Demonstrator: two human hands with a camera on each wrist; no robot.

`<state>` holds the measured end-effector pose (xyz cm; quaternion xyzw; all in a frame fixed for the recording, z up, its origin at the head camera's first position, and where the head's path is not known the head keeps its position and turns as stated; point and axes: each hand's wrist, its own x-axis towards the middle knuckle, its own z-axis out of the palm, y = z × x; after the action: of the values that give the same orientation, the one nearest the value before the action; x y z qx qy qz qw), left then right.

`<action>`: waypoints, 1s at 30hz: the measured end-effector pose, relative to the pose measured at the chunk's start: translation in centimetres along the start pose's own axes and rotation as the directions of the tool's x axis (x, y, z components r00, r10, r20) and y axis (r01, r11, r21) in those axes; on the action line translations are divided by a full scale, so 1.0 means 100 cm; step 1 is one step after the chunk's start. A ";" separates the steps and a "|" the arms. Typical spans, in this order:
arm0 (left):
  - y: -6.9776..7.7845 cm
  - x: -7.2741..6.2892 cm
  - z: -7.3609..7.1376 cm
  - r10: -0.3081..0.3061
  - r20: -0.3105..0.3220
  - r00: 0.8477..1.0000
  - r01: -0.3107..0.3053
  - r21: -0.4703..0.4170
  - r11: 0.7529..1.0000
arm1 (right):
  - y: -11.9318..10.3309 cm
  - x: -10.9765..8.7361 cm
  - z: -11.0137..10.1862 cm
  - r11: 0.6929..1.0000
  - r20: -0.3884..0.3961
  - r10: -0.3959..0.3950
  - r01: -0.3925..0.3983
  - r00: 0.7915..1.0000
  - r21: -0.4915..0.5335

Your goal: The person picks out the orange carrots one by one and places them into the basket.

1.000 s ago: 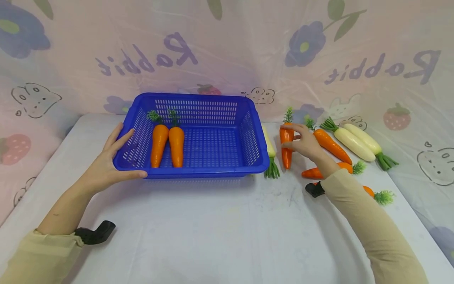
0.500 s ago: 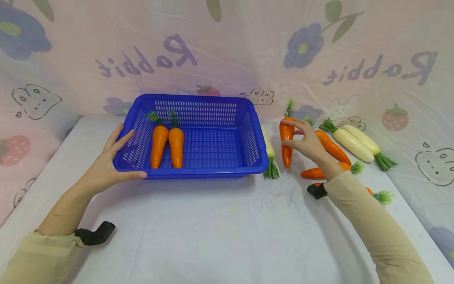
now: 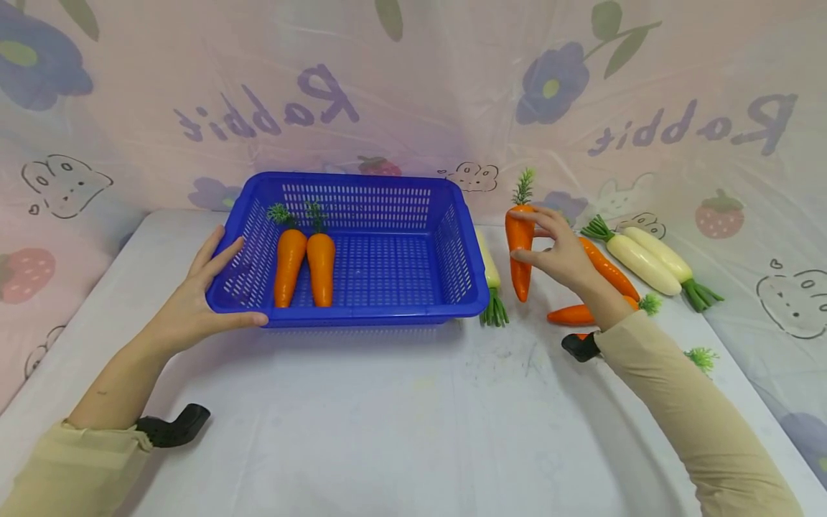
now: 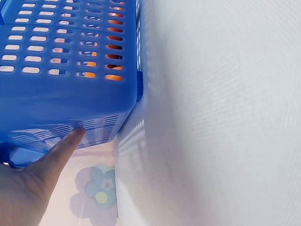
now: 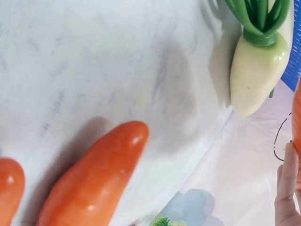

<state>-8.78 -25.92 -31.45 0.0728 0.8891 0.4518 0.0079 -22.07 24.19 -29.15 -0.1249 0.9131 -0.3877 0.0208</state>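
Note:
My right hand [image 3: 562, 251] pinches a carrot [image 3: 519, 237] between thumb and fingers, just right of the blue basket [image 3: 362, 311]. The carrot hangs upright, leafy top up and tip over the table; in the right wrist view only a strip of this carrot [image 5: 297, 122] shows at the edge. My left hand [image 3: 194, 298] rests on the basket's left end, fingers spread and straight along its side, thumb at the front rim. In the left wrist view a straight finger [image 4: 66, 146] touches the outer wall. Two carrots [image 3: 291, 262] lie side by side at the left inside the basket.
A white radish [image 3: 489, 269] with green leaves lies against the basket's right side. Further right are two more white radishes [image 3: 646, 266] and loose carrots [image 3: 610, 269], partly hidden by my right arm. A printed curtain [image 3: 413, 108] stands behind the white table [image 3: 388, 416].
My right hand has raised the carrot up off the table and shifted it slightly left. The left hand and the basket have stayed in place.

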 end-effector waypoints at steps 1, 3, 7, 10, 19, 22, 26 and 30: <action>0.000 0.000 0.000 -0.001 0.000 1.000 0.001 0.000 1.000 | -0.001 0.000 0.000 1.000 0.000 -0.005 0.005 1.000 -0.001; 0.000 0.000 0.000 0.001 0.000 1.000 -0.001 -0.001 1.000 | -0.003 0.000 0.000 1.000 -0.001 -0.015 0.015 1.000 0.000; 0.000 0.000 0.000 0.004 -0.001 1.000 -0.004 0.001 1.000 | -0.008 -0.001 0.000 0.999 -0.002 -0.037 0.037 0.999 0.001; 0.000 0.000 0.000 0.004 -0.003 1.000 -0.004 0.002 1.000 | -0.013 -0.001 0.000 0.999 0.001 -0.044 0.044 0.999 0.009; 0.001 0.000 -0.001 0.007 -0.003 1.000 -0.007 0.000 1.000 | -0.029 0.000 0.002 0.994 0.036 -0.081 0.078 0.996 0.072; 0.001 0.000 -0.001 0.009 -0.003 1.000 -0.009 -0.002 1.000 | -0.036 0.000 0.003 0.992 0.054 -0.090 0.084 0.995 0.089; 0.001 0.000 0.000 0.010 -0.001 1.000 -0.010 -0.005 1.000 | -0.049 0.000 0.005 0.988 0.084 -0.106 0.096 0.991 0.119; 0.002 0.000 0.000 0.009 0.000 1.000 -0.009 -0.010 1.000 | -0.058 0.002 0.007 0.983 0.100 -0.134 0.120 0.986 0.136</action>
<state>-8.80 -25.83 -31.29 0.0768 0.8864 0.4565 0.0059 -20.95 19.77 -25.47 -0.2022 0.8737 -0.4392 0.0538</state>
